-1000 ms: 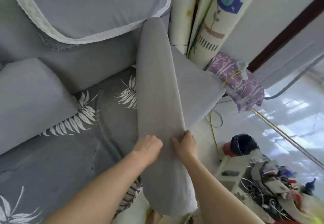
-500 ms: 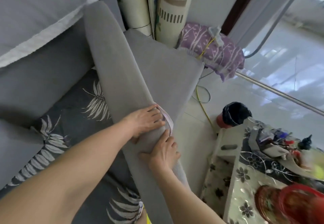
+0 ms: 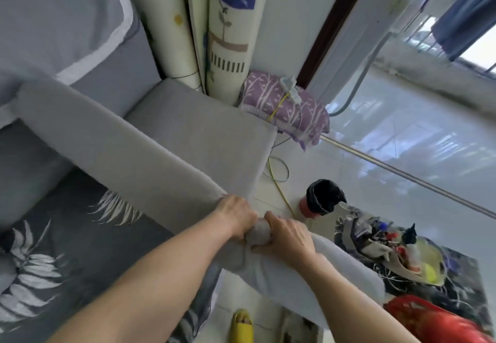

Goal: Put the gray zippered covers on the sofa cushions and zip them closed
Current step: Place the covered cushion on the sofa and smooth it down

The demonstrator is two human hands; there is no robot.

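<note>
While my left grip (image 3: 236,217) and right grip (image 3: 288,238) pinch bunched cover (image 3: 259,232) on the cushion (image 3: 150,160) propped across the sofa (image 3: 67,235), uneven tugging could snag fabric in the unseen zipper.

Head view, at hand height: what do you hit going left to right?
Leaf-print sofa seat → left hand → right hand → floral-cloth table. Both hands grip the gray cover, which spans too wide to place.
</note>
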